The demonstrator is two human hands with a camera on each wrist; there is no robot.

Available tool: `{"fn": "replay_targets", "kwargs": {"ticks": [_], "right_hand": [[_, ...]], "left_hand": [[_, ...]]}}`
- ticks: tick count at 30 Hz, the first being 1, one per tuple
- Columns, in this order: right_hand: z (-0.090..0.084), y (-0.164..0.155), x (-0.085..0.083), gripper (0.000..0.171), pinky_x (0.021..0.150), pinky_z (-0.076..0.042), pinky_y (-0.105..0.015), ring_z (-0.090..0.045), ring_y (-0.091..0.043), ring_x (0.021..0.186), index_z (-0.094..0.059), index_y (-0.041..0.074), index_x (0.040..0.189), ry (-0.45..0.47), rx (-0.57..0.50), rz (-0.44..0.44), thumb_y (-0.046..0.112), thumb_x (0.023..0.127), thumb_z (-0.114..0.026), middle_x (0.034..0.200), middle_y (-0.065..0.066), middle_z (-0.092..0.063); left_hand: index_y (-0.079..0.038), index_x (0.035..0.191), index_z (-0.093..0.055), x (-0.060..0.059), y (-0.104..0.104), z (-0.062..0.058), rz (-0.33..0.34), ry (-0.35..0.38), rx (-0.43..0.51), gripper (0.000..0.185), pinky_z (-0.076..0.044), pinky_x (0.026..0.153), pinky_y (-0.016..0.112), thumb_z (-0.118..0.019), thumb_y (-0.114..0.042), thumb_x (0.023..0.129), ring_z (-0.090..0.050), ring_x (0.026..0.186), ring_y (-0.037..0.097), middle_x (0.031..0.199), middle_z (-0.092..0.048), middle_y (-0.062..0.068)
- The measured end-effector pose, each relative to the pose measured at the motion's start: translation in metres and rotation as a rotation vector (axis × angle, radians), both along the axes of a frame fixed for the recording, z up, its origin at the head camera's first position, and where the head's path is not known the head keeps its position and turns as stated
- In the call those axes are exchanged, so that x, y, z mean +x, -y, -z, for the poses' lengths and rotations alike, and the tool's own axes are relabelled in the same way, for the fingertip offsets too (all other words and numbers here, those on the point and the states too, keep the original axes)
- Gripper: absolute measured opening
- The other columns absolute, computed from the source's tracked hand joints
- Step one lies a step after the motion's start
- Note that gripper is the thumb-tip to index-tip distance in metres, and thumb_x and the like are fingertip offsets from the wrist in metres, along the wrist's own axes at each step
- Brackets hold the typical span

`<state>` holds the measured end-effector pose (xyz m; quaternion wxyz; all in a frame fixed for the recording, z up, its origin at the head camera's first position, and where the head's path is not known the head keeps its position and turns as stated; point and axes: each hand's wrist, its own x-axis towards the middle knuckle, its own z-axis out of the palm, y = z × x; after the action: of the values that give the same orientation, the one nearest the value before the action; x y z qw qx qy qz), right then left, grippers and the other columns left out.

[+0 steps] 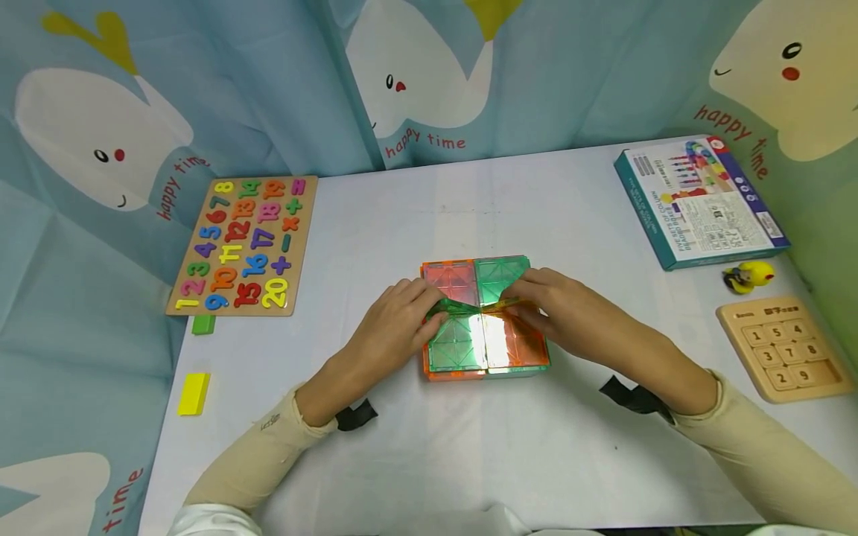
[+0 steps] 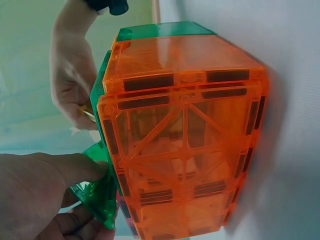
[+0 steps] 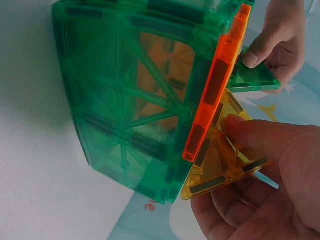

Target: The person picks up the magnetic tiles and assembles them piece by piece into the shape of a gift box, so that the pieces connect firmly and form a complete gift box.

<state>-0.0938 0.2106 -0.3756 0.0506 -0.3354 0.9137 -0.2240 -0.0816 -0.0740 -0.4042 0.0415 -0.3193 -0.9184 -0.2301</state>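
A flat box of translucent magnetic tiles [image 1: 484, 346], orange and green, sits mid-table. My left hand [image 1: 429, 313] pinches a green triangular tile [image 1: 456, 307] over the box's top. My right hand [image 1: 529, 301] pinches a yellow triangular tile [image 1: 503, 304] beside it. The left wrist view shows the box's orange wall [image 2: 182, 135], with the green triangle [image 2: 97, 195] held by my left hand [image 2: 50, 195]. In the right wrist view, the yellow triangle [image 3: 220, 165] in my right hand [image 3: 265, 190] touches the box's orange edge [image 3: 215, 90] beside its green wall [image 3: 130, 100].
On the white table [image 1: 469, 461], a number puzzle board [image 1: 241, 246] lies far left, with a green block [image 1: 203, 324] and a yellow block [image 1: 194, 393] below it. At right are a printed box [image 1: 700, 201], a yellow duck toy [image 1: 749, 276] and a wooden number slider [image 1: 784, 346].
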Motion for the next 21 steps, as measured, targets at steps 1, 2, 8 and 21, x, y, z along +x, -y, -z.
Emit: {"fn": "replay_targets", "kwargs": {"ticks": [1, 2, 8, 21], "right_hand": [[0.000, 0.000, 0.000, 0.019, 0.079, -0.059, -0.034, -0.063, -0.014, 0.093, -0.076, 0.014, 0.106, 0.001, 0.002, 0.000, 0.002, 0.092, -0.081, 0.103, 0.003, -0.069], [0.000, 0.001, 0.000, 0.019, 0.080, -0.059, -0.034, -0.063, -0.015, 0.095, -0.076, 0.014, 0.107, 0.001, 0.003, -0.003, 0.002, 0.092, -0.080, 0.104, 0.002, -0.069], [0.003, 0.002, 0.001, 0.023, 0.083, -0.060, -0.035, -0.063, -0.016, 0.098, -0.074, 0.012, 0.113, -0.020, 0.014, -0.023, 0.002, 0.093, -0.079, 0.106, 0.001, -0.068], [-0.002, -0.019, 0.001, 0.027, 0.084, -0.058, -0.039, -0.062, -0.021, 0.101, -0.072, 0.011, 0.117, 0.021, 0.020, 0.052, 0.007, 0.092, -0.082, 0.109, -0.001, -0.067]], "left_hand": [[-0.010, 0.108, -0.066, 0.000, 0.000, 0.000, -0.002, 0.005, -0.001, 0.009, -0.048, 0.080, 0.032, -0.071, -0.016, 0.102, -0.055, 0.091, 0.021, 0.105, -0.063, 0.001], [-0.010, 0.109, -0.067, 0.000, 0.000, 0.000, -0.003, 0.009, -0.001, 0.010, -0.049, 0.081, 0.033, -0.071, -0.016, 0.101, -0.055, 0.092, 0.021, 0.107, -0.064, 0.002], [-0.009, 0.114, -0.067, 0.000, 0.002, 0.002, -0.010, 0.049, 0.011, 0.018, -0.050, 0.085, 0.034, -0.075, -0.014, 0.099, -0.058, 0.096, 0.023, 0.111, -0.064, 0.004], [-0.010, 0.115, -0.068, 0.004, 0.021, 0.005, -0.082, 0.121, 0.051, 0.019, -0.054, 0.080, 0.033, -0.076, -0.015, 0.099, -0.059, 0.095, 0.017, 0.107, -0.066, 0.001]]}}
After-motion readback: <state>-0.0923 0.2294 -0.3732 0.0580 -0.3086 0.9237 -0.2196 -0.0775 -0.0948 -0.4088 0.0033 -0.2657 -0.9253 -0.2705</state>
